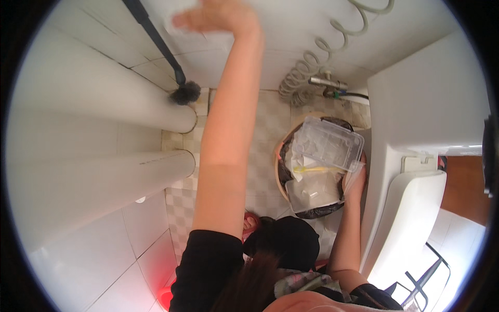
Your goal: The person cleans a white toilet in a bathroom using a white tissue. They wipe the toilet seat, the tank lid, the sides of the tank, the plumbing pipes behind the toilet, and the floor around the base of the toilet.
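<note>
My left hand [218,17] reaches far forward to the top edge of the view, blurred, against the white wall, with its fingers apart and nothing seen in it. At the right side of a round, bag-lined waste bin [277,171], my right hand [355,181] is at the rim, partly hidden behind clear plastic. Whether it grips the container or the bin cannot be told. The bin holds a clear plastic container [331,142], white crumpled paper [292,158], a yellow plastic utensil [312,169] and a second clear plastic piece [314,193].
A toilet [413,117] stands close on the right. A black-handled brush [185,93] hangs ahead on the left, near two white pipes [163,165]. A coiled hose [308,64] and a metal valve [327,83] are beyond the bin. A red object [165,298] is at lower left.
</note>
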Tool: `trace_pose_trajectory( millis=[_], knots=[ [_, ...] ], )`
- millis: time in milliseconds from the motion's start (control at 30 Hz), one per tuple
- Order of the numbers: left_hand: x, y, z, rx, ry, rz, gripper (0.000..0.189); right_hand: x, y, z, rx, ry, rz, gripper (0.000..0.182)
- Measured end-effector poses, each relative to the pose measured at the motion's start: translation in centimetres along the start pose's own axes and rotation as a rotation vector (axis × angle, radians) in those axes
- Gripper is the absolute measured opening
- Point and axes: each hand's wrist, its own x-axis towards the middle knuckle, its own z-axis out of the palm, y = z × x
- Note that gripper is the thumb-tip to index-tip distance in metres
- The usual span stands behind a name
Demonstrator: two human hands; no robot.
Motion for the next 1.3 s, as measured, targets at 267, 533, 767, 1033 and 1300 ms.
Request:
trace_pose_trajectory(
  millis=[267, 533, 767, 1033, 1300],
  knots=[
    [-5.4, -2.7, -0.8, 0.428, -0.505, 0.852, 0.054, -1.5, -2.3, -1.3, 0.011, -0.002, 0.059, 0.075],
    [-13.8, -21.2, -10.3, 0.466, -1.449, 0.908, 0.059, -1.6, -3.9, -0.3, -0.081, -0.026, 0.06, 0.081],
    [-7.5, -8.3, -4.3, 0.628, -0.941, 1.25, 0.055, -0.7, -1.6, -0.3, 0.231, 0.026, 0.129, 0.071],
    [-4.7, 0.9, 1.4, 0.35, -0.387, 0.957, 0.049, -1.2, -0.7, -0.7, -0.171, 0.04, -0.03, 0.066],
    [-17.0, -19.2, -11.6, 0.613, -0.953, 0.737, 0.049, -0.9, -0.8, -0.2, 0.098, 0.021, 0.041, 0.047]
  ],
)
